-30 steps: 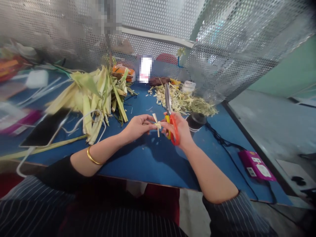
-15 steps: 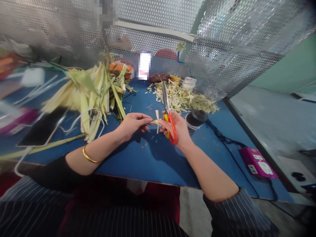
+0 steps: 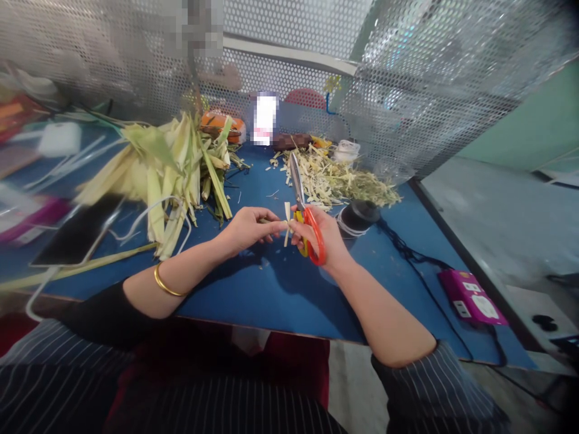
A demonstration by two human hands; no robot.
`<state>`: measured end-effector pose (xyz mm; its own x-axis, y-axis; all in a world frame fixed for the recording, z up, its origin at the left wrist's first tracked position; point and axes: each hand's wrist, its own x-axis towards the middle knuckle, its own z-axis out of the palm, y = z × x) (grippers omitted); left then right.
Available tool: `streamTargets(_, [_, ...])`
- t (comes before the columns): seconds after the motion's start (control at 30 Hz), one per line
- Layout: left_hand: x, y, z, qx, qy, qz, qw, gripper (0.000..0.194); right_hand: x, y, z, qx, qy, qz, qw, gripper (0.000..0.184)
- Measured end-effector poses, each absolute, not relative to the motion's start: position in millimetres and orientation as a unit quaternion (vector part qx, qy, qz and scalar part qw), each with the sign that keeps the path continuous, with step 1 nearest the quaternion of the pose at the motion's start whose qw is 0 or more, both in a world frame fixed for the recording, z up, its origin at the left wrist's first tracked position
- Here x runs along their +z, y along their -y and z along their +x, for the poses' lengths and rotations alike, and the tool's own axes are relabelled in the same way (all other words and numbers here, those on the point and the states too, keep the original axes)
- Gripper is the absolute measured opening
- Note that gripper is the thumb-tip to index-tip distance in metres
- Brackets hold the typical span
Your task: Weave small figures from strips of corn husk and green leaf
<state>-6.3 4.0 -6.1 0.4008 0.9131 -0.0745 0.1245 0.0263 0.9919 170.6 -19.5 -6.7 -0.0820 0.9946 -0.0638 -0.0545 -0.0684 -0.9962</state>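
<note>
Between my two hands is a small pale piece of folded corn husk (image 3: 287,209), with strip ends sticking up and down. My left hand (image 3: 253,229) is closed, thumb and forefinger pinching its left side. My right hand (image 3: 328,235) pinches the right side with thumb and fingertips. Scissors (image 3: 315,234) with red and yellow handles also sit in my right hand, their blades pointing up and away from me. A black spool (image 3: 359,216) with white cord around it stands just beyond my right hand.
A heap of long corn husks (image 3: 174,163) lies at the left, beside a phone (image 3: 79,232) with a white cable. Cut scraps (image 3: 330,178) are piled at the back right. A purple box (image 3: 473,296) and black cables lie at the right. A perforated metal screen (image 3: 289,72) borders the back.
My left fingertips have moved slightly right along the husk piece, closer to my right thumb. The scissors have tilted a little to the left in my right hand.
</note>
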Motion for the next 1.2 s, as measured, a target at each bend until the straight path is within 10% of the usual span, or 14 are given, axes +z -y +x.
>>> streamTargets(0.37, [-9.1,-5.1,-8.9,0.353,-0.33,0.65,0.586,0.024,-2.6,23.8,174.6,0.603,0.482,-0.419,0.479,0.039])
streamTargets(0.87, [-3.4,3.6,-9.3,0.373,-0.384,0.781,0.322,0.022,-1.8,24.1,170.5,0.593,0.48,-0.451,0.463,0.041])
streamTargets(1.2, [-6.7,-0.9,-4.7,0.413,-0.403,0.632,0.517,0.02,-3.2,20.9,173.9,0.521,0.511,-0.483,0.484,0.047])
